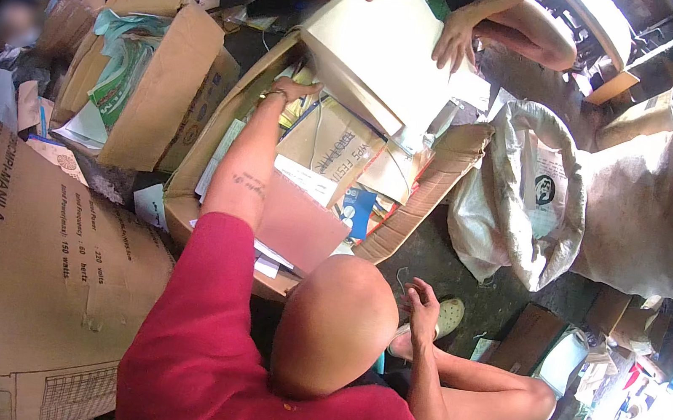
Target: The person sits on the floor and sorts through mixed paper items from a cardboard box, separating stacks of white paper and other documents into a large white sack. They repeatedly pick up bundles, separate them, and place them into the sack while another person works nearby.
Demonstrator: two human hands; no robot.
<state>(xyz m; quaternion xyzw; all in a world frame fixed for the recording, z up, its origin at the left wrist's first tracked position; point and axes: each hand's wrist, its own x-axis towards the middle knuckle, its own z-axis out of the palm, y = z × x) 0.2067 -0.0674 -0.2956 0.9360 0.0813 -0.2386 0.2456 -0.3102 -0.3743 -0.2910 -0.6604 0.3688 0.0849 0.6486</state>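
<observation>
My left hand (292,88) reaches into a large open cardboard box (420,202), thumb spread, over yellowish papers at its far left side; some fingers are hard to make out. Inside lie a brown printed envelope or carton sheet (345,147), a pinkish-brown folder or card (302,231), a blue printed piece (356,212) and loose white papers. My right hand (423,304) is outside the box, beside my shoe (450,317), fingers loosely curled and apart, with nothing visible in it. Over the far end, another person's hands rest on a big cream-white block or box (377,43).
An open white woven sack (503,200) stands right of the box, with a fuller sack (650,200) beyond. A box of green and white papers (155,84) is at the left. A large air cooler carton (47,274) lies near left. My raised knee (337,325) is close to the box.
</observation>
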